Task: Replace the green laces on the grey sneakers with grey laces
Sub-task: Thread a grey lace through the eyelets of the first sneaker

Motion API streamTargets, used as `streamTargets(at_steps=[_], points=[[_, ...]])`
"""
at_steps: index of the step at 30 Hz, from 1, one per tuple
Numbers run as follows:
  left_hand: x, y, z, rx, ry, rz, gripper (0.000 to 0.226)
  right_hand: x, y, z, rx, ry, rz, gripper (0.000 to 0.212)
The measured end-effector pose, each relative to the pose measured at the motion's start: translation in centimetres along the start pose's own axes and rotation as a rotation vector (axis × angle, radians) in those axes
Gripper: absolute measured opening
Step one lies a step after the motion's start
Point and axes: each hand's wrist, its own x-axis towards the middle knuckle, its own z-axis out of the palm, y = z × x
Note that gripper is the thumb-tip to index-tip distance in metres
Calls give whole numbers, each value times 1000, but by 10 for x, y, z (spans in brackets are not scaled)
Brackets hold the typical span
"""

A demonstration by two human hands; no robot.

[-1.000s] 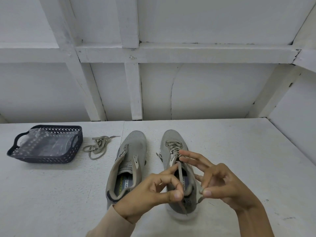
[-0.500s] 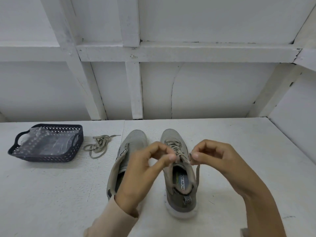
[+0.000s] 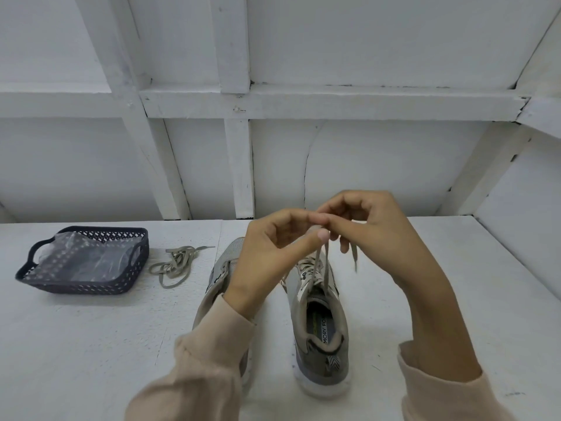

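My left hand (image 3: pixel 273 253) and right hand (image 3: pixel 373 232) meet above the right sneaker (image 3: pixel 318 329), fingers curled, each pinching the lace (image 3: pixel 316 262) that runs up taut from its top eyelets. The left sneaker (image 3: pixel 223 268) stands just beside it, toward the near edge of the bench (image 3: pixel 91 344). A loose lace (image 3: pixel 174 264) lies between the sneakers and the basket (image 3: pixel 85 287) by the left edge.

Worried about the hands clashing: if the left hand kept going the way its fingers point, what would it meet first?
Most likely the right hand: the left hand points toward it above the sneaker, its fingertips seemingly touching it where both pinch the lace. Exact depth is unclear.
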Motion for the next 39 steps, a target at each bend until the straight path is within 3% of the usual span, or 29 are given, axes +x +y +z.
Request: streamTargets(at_steps=[7,12,19,24,27,30,39], points=[[13,-10,-2,-53,26,47,33,12,-5,-8,67,-46,-1,26],[18,-19,7,-37,172,111,29,12,-3,-9,65,-134,-2,30],[16,-21,9,-59,166,196,28,13,0,-10,118,-107,-79,28],[17,-33,2,-26,87,20,42,17,1,-10,144,2,-104,18],[18,-42,0,180,-42,-93,28,18,1,-11,142,5,-106,15],[17,-45,3,235,-62,-105,13,19,0,-12,159,27,-127,13],[18,-45,-2,188,-7,-107,9,23,5,-12,306,157,-169,15]])
